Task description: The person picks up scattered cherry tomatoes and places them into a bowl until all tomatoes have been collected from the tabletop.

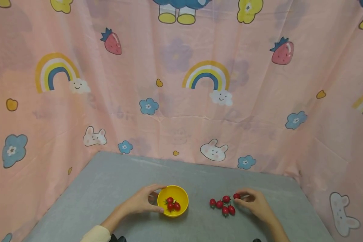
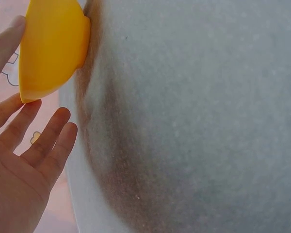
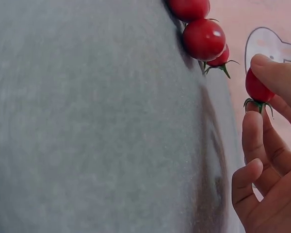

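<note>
My left hand (image 1: 142,200) holds a small yellow bowl (image 1: 184,205) by its left side, thumb near and index finger far. In the left wrist view, thumb and fingertips touch the wall of the bowl (image 2: 53,48), while the other fingers stay off it. Three red cherry tomatoes (image 1: 170,206) show inside the bowl. To the right, my right hand (image 1: 257,205) pinches one cherry tomato (image 3: 258,87) between thumb and fingers, its green stem end downward in the right wrist view. Several more cherry tomatoes (image 1: 225,210) lie in a loose cluster just left of that hand.
A grey tabletop (image 1: 124,174) carries everything. Pink curtain cloth (image 1: 169,131) with printed rainbows, flowers and rabbits hangs behind the table and along both sides. Between the bowl and the tomato cluster lies a stretch of bare tabletop.
</note>
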`<state>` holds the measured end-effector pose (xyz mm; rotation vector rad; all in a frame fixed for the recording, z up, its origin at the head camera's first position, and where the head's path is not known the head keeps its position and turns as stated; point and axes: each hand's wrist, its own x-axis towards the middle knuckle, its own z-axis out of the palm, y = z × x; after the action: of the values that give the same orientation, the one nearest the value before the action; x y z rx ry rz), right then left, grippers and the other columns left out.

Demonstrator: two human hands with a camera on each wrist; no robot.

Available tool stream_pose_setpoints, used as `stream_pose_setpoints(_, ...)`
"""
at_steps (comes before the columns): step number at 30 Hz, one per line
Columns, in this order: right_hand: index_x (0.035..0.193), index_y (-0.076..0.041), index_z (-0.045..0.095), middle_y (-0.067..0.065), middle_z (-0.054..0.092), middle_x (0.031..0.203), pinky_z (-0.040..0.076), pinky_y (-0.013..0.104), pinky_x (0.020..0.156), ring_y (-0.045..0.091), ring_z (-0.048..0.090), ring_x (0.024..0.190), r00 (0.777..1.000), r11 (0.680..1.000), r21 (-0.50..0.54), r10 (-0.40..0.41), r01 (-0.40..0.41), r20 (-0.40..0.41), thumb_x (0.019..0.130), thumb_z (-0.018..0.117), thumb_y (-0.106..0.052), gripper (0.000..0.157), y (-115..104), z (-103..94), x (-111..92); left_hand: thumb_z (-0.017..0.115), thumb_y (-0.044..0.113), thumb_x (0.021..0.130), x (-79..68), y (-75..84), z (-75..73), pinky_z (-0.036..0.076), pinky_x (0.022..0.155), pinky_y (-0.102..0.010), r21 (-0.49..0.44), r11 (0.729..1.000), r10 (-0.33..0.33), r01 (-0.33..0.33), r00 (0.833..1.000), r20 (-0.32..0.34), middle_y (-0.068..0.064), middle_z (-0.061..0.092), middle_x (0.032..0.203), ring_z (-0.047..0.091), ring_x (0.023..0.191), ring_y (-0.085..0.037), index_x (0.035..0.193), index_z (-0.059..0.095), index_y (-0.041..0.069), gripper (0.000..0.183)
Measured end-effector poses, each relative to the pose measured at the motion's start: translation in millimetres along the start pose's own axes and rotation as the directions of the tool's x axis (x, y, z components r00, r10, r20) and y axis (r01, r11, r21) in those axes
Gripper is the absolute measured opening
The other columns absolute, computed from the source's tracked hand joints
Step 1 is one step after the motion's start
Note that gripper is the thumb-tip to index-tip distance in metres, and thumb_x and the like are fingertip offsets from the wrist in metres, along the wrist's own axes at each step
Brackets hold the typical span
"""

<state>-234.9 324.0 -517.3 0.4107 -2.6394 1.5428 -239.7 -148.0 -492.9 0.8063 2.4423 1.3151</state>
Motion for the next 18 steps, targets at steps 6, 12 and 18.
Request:
stream_pose_setpoints(6,0.114,0.005,0.07,0.013,0.071,0.102,0.047,0.03,0.046,0.025,0.068,0.074,0.999,0.999,0.04,0.035,-0.034,-0.025,0.091,0.079,-0.012,0.03,-0.8,1.2,-2.7,0.086,0.024,0.085,-0.5,0.1,0.6,0.055,0.092,-0.035,-0.004,1.0,0.001,-0.001,1.0,0.001,-0.01,0.053,0.144,0.062,0.113,-0.026,0.146,0.053,0.01,0.071)
stream_pose_setpoints(12,0.114,-0.001,0.072,0.011,0.071,0.105,0.05,0.033,0.05,0.024,0.069,0.078,0.993,0.995,0.02,0.101,-0.1,-0.064,0.089,0.081,-0.017,0.032,-9.1,5.6,-1.4,0.085,0.023,0.085,-0.5,0.2,0.9,0.055,0.092,-0.036,-0.012,1.0,0.005,-0.005,1.0,0.0,-0.011,0.053,0.144,0.062,0.113,-0.026,0.146,0.053,0.008,0.071)
stream_pose_setpoints(18,0.113,-0.002,0.073,0.013,0.071,0.107,0.054,0.034,0.054,0.024,0.069,0.08,0.991,0.994,0.035,0.103,-0.1,-0.083,0.087,0.083,-0.017,0.032,-18.1,14.3,1.0,0.086,0.022,0.085,-0.3,-0.1,1.3,0.055,0.092,-0.036,-0.014,1.0,0.014,-0.014,1.0,-0.004,-0.011,0.053,0.144,0.062,0.113,-0.027,0.146,0.052,0.007,0.071)
